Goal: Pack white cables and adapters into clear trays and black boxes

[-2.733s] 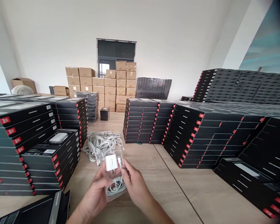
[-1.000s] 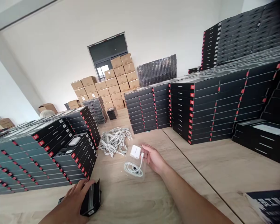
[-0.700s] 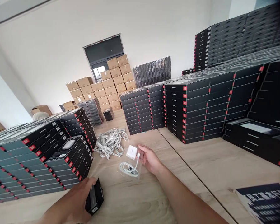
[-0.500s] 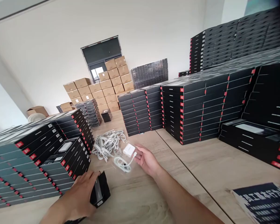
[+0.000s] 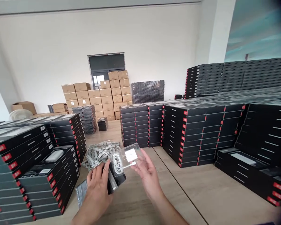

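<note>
A: Materials?
B: Clear, glossy, thin-walled plastic tray (image 5: 138, 149), rounded corners. Black card box (image 5: 111, 178), matte, with a paler strip along one edge and a flap out at its right end. Table (image 5: 140, 204): pale, wood-grained, smooth.

A: Appearance of the tray's load?
B: Squarish white charger (image 5: 130, 155) with faint print; white cable (image 5: 117, 163) wound in an oval coil, its plug lying near the charger.

A: Position?
B: Tray tilted, centre of frame, its coil end overlapping the box in view. Contact between them: cannot tell. Box at lower centre-left; loose cable tangle (image 5: 99, 153) behind.

A: Grips?
B: Right hand (image 5: 148, 173): thumb and fingers closed on the tray's right end. Left hand (image 5: 97, 182): spread over the box from above, fingers bent, gripping it.
</note>
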The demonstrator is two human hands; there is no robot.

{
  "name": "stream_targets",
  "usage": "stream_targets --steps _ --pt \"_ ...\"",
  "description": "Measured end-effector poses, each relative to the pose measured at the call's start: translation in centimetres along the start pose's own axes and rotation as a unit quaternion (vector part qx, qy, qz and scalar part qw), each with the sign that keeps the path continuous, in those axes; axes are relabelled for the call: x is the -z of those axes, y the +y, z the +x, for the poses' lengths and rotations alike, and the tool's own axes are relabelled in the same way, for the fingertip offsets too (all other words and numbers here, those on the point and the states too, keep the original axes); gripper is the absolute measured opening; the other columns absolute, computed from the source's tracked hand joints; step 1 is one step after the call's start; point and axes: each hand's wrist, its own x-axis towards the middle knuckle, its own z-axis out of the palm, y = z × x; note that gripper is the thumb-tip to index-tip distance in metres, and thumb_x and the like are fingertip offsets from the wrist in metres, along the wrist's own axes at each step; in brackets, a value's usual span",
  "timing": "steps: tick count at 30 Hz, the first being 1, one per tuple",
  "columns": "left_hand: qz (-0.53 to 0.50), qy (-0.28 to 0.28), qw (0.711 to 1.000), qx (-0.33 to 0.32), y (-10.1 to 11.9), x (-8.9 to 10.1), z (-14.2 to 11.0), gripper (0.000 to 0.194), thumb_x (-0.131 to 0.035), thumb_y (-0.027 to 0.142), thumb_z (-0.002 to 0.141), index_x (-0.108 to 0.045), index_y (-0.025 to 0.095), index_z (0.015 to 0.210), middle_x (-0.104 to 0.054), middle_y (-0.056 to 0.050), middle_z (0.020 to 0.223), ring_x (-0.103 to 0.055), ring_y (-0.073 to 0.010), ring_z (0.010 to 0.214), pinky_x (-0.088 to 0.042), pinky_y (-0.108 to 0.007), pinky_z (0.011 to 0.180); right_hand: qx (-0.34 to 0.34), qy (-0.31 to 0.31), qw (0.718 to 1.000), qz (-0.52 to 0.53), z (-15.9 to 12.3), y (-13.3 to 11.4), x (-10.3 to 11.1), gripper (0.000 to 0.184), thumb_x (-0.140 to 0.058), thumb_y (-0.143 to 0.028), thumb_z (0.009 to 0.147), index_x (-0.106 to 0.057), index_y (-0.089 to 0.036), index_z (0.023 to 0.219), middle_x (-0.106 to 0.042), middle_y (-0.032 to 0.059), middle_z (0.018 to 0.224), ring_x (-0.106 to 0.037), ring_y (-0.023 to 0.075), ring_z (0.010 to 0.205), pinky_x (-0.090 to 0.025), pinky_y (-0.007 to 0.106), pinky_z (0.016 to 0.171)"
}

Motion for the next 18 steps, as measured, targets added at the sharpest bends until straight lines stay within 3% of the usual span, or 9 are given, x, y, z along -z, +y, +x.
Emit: stream_targets --steps 7,12,15,18 --pt "-0.041 0.012 0.999 -0.015 -2.0 1.5 -0.7 0.097 -0.062 0.012 0.059 -0.026 0.027 0.149 -0.043 -0.011 0.137 -0.036 -0.0331 0.125 -0.017 -0.046 0.109 -0.055 -0.062 0.993 -0.087 -0.4 0.1 -0.8 0.057 -0.073 -0.037 0.078 -0.054 -0.03 0.131 -0.062 0.007 0.121 -0.064 0.0221 0.089 -0.059 0.037 0.068" --pt "-0.168 0.003 0.986 -0.013 -2.1 3.0 -1.1 0.095 -0.066 0.015 0.062 -0.029 0.034 0.148 -0.043 -0.009 0.138 -0.035 -0.0342 0.127 -0.017 -0.047 0.109 -0.147 -0.108 0.983 -0.002 -0.7 -1.2 -2.0 0.05 -0.065 -0.044 0.083 -0.056 -0.03 0.13 -0.063 0.0078 0.122 -0.066 0.0218 0.088 -0.057 0.041 0.077" --pt "-0.201 -0.026 0.979 -0.009 -1.9 3.6 -1.3 0.099 -0.067 0.015 0.061 -0.025 0.035 0.148 -0.041 -0.007 0.14 -0.033 -0.0327 0.13 -0.018 -0.046 0.11 -0.194 -0.119 0.972 0.059 -0.7 -1.9 -2.4 0.051 -0.062 -0.048 0.084 -0.055 -0.03 0.131 -0.068 0.0068 0.111 -0.068 0.0199 0.082 -0.057 0.039 0.077" --pt "-0.209 -0.054 0.976 -0.022 -1.5 3.8 -1.5 0.103 -0.066 0.012 0.058 -0.022 0.034 0.148 -0.04 -0.006 0.14 -0.033 -0.0305 0.131 -0.02 -0.045 0.111 -0.211 -0.107 0.971 0.016 -0.9 -1.7 -2.0 0.051 -0.074 -0.035 0.077 -0.058 -0.03 0.125 -0.071 0.002 0.091 -0.067 0.0136 0.066 -0.056 0.026 0.062"
